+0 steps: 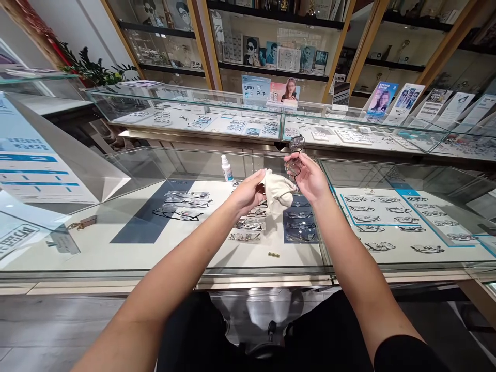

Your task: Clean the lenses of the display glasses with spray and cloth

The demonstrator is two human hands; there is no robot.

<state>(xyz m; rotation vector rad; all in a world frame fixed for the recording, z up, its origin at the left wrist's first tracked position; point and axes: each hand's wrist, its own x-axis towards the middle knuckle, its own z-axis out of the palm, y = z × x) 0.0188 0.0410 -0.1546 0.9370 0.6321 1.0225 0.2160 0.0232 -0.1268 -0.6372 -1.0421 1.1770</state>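
Over the glass display counter, my left hand (pixel 250 194) pinches a cream cloth (pixel 278 192) that hangs down in loose folds. My right hand (pixel 312 178) is closed on a pair of thin dark-rimmed eyeglasses (pixel 296 143), turned so that one lens stands above the other. The cloth's right edge lies close to the lower lens; whether they touch I cannot tell. A white spray bottle (pixel 227 169) with a blue-and-white label stands upright on the counter, beyond my left hand.
Inside the counter, eyeglasses lie in rows at right (pixel 380 247) and on a dark panel (pixel 135 227) at left. A white sign (pixel 42 160) stands at the left. Another glass showcase (pixel 186 116) runs behind, with leaflet stands (pixel 382 98) on top.
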